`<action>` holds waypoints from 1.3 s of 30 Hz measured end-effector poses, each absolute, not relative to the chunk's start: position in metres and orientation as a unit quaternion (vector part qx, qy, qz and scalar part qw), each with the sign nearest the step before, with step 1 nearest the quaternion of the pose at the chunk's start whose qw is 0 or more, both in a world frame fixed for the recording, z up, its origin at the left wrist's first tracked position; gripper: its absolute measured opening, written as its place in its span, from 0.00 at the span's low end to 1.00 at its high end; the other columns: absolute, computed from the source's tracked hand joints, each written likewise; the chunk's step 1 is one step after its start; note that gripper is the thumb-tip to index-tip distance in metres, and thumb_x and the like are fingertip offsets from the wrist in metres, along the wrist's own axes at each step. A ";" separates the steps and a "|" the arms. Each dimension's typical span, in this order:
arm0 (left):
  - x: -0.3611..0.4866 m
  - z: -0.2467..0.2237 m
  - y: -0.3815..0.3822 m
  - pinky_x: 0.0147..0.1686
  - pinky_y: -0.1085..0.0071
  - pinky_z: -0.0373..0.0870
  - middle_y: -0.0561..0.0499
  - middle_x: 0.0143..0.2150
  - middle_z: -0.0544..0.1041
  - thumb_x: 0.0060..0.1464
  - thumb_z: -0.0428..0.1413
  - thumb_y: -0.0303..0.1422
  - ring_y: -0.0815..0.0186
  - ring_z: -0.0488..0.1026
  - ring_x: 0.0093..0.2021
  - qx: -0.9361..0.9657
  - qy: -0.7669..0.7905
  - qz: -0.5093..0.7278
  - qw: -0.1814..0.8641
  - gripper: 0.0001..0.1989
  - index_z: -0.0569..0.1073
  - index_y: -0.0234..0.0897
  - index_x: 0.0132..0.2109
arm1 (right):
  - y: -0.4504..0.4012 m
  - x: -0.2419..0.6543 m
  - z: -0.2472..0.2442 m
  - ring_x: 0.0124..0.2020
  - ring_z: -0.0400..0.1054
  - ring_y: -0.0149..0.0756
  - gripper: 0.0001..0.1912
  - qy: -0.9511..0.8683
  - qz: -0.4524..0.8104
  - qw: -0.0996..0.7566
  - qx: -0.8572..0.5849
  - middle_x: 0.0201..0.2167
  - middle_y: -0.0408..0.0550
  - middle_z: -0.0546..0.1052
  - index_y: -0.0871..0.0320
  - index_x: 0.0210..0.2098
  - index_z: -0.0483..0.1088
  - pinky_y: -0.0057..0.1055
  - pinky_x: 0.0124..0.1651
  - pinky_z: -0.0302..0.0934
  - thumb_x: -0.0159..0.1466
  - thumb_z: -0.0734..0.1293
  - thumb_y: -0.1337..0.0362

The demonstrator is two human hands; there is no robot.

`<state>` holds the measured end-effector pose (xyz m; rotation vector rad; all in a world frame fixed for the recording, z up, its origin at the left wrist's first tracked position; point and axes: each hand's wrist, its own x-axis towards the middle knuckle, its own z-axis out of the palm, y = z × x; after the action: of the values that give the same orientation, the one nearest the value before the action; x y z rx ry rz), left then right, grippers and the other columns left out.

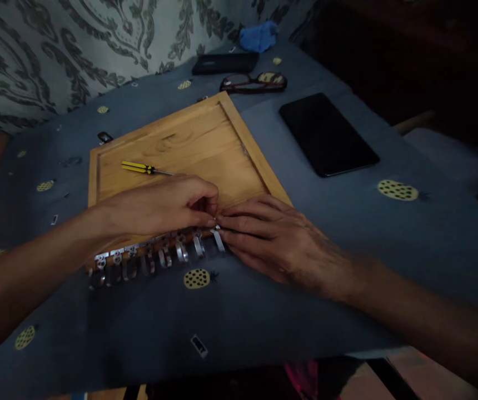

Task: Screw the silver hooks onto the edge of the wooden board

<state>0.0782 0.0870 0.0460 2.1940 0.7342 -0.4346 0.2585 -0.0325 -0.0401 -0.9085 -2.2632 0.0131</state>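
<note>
A wooden tray-like board (172, 144) with a raised rim lies on the patterned cloth. Along its near edge runs a row of metal clips (181, 248) with curved bands hanging over the side. My left hand (164, 205) is closed in a pinch at the right end of that row; whatever is between the fingertips is too small to make out. Stretched out flat, my right hand (268, 236) rests on the board's near right corner, its fingertips touching the last clip. A yellow and black screwdriver (139, 167) lies on the board beyond my left wrist.
A black tablet (328, 135) lies right of the board. Behind the board are eyeglasses (253, 82), a dark case (225, 64) and a blue cloth (259, 37). A small dark object (104, 137) sits by the board's far left corner.
</note>
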 end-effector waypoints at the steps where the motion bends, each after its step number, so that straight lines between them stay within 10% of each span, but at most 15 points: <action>1: 0.078 0.046 0.087 0.26 0.75 0.58 0.57 0.28 0.72 0.56 0.55 0.34 0.71 0.66 0.27 0.859 0.286 -0.169 0.390 0.05 0.71 0.37 0.34 | -0.032 0.258 -0.041 0.50 0.74 0.41 0.09 -0.871 0.003 0.344 -0.349 0.47 0.50 0.81 0.62 0.46 0.75 0.41 0.49 0.70 0.68 0.65 0.69; 39: 0.047 0.047 0.075 0.34 0.74 0.66 0.53 0.34 0.76 0.61 0.52 0.35 0.69 0.71 0.34 0.875 0.335 0.048 0.346 0.08 0.72 0.36 0.39 | -0.031 0.257 -0.038 0.48 0.75 0.39 0.11 -0.870 0.008 0.341 -0.357 0.46 0.50 0.82 0.57 0.46 0.76 0.42 0.50 0.70 0.68 0.64 0.69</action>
<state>0.0470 0.0753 0.0469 2.2707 0.8682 0.1242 0.2572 -0.0313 -0.0375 -0.9282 -2.2632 0.0213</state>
